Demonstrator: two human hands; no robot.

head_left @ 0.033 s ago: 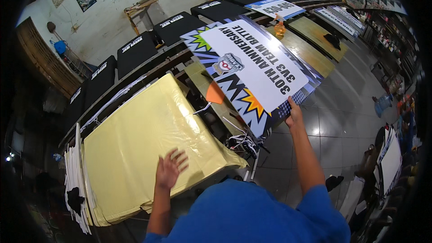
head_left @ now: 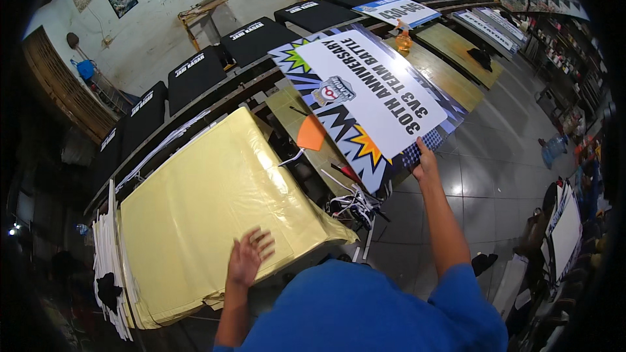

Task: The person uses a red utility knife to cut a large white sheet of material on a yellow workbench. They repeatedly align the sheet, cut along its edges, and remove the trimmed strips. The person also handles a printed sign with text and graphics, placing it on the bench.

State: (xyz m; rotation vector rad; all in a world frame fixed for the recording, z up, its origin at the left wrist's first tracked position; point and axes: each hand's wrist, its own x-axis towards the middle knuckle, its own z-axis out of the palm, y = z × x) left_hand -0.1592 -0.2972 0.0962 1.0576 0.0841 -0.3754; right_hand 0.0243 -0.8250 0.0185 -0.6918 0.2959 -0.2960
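1. Right hand (head_left: pixel 427 166), right of centre in the frame: fingers closed on the near-right edge of the large printed board (head_left: pixel 372 94), thumb uppermost; fingers beneath were hidden. Left hand (head_left: pixel 250 257), lower centre: spread open, slightly blurred, nothing in it, above the yellow sheet (head_left: pixel 189 215). Could not tell whether it touched.

2. Board lay slanted across upper centre, white panel up, its far end near the black cloths (head_left: pixel 257 40). Support underneath mostly out of sight.

3. Main worry: a one-handed hold at one edge. With most of the board beyond the grip, it could have swung or twisted if lifted that way.

4. Near-right edge appeared to overhang the tiled floor (head_left: pixel 450 212). A slipping thumb might have let that corner drop and dent.

5. Tangled cords (head_left: pixel 357 207) sat by the near corner, centre of frame; a low pull could have snagged them.

6. Orange flat piece (head_left: pixel 311 133) stood just beside the left edge; a sideways shift risked knocking it or scuffing the print.

7. Spray bottle (head_left: pixel 403 40), upper right, near the far edge: a push outward might have tipped it, wetting the surfaces around.
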